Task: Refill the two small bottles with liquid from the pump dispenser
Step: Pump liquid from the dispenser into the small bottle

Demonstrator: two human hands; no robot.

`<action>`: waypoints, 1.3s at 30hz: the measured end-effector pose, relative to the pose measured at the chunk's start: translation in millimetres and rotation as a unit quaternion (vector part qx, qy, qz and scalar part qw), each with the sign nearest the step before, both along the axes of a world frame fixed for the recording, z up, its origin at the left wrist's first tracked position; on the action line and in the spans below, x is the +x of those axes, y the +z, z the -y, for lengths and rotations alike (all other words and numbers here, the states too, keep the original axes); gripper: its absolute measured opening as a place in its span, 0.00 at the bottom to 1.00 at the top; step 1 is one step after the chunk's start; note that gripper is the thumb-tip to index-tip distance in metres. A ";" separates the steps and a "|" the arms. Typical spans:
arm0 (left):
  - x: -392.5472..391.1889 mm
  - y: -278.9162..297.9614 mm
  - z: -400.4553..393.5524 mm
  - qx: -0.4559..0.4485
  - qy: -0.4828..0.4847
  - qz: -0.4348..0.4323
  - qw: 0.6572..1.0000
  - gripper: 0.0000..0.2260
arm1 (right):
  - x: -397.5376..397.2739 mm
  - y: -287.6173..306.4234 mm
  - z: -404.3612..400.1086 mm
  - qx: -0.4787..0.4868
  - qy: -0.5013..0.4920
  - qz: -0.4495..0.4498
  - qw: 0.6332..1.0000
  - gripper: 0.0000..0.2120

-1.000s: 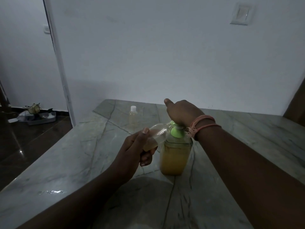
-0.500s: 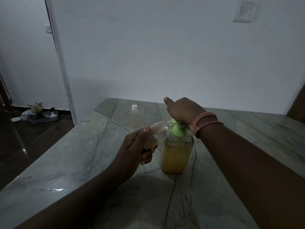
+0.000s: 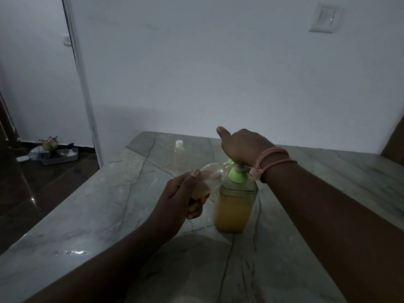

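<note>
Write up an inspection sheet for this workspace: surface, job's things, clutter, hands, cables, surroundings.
Surface: grey veined stone table, a glossy glint near its left edge.
Job's things: pump dispenser upright, amber liquid most of the way up, green pump top; small bottle tilted with its mouth at the spout, a little liquid inside; capped bottle standing farther back.
Clutter: nothing seen on the table.
Hands: left hand grips the tilted small bottle; right hand presses on the pump head, cord bracelets on the wrist.
Cables: nothing seen.
Surroundings: white wall, wall switch, dark floor with a tray of items.
</note>
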State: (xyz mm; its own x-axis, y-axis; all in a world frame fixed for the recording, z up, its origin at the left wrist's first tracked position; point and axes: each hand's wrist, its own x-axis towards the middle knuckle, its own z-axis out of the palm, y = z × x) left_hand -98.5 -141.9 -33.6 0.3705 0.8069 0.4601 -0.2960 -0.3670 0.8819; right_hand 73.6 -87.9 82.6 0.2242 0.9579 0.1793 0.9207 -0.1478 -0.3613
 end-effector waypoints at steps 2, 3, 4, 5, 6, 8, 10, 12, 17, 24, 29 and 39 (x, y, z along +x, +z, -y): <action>0.2 0.9 0.9 -0.003 -0.004 0.005 1.000 0.18 | 0.9 1.3 -2.0 -0.007 0.007 -0.011 1.000 0.33; 0.2 1.0 0.8 -0.005 -0.005 0.006 1.000 0.18 | 1.3 0.8 -2.7 -0.007 0.008 -0.028 1.000 0.34; 0.3 1.0 0.3 -0.006 -0.005 0.006 1.000 0.18 | 1.1 -0.6 -2.7 -0.004 0.008 -0.041 0.999 0.35; 0.3 0.8 -0.4 -0.007 -0.005 0.005 1.000 0.19 | 0.7 -2.2 -3.2 -0.004 0.009 -0.054 0.999 0.33; 0.1 0.5 -1.2 -0.007 -0.005 0.003 1.000 0.21 | -0.3 -3.9 -3.2 -0.005 0.012 -0.067 0.998 0.29; 0.0 -0.9 -2.2 -0.010 -0.003 0.000 1.000 0.22 | -1.7 -4.3 -0.5 -0.003 0.013 -0.089 0.996 0.25; 0.2 -1.1 -2.6 -0.012 -0.003 0.001 1.000 0.22 | -2.4 -1.2 1.9 -0.018 0.009 -0.086 0.996 0.25; 0.5 -0.5 -1.8 -0.010 -0.003 0.001 1.000 0.20 | -3.5 2.0 1.6 -0.041 0.018 -0.063 0.997 0.26; 0.4 0.2 -0.7 -0.002 0.002 -0.003 1.000 0.18 | 0.2 5.3 -0.2 -0.021 0.012 -0.062 0.998 0.31; 0.2 -1.3 -1.4 -0.003 0.001 -0.003 1.000 0.21 | -1.5 -3.1 3.2 -0.023 -0.009 -0.059 0.998 0.29; -0.3 -0.6 1.3 -0.007 0.000 -0.004 1.000 0.20 | -3.8 3.6 3.6 -0.029 -0.010 -0.024 0.999 0.32; 0.6 -2.1 -1.2 -0.015 0.001 -0.004 1.000 0.20 | -5.4 2.0 8.9 -0.044 0.009 -0.040 0.998 0.24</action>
State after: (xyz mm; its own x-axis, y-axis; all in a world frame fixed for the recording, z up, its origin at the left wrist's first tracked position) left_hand -97.9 -140.8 -35.7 0.3728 0.8204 0.4335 -0.2892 -0.3412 0.8944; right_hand 68.2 -96.8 84.6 0.2172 0.9731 0.0765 0.8922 -0.1661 -0.4200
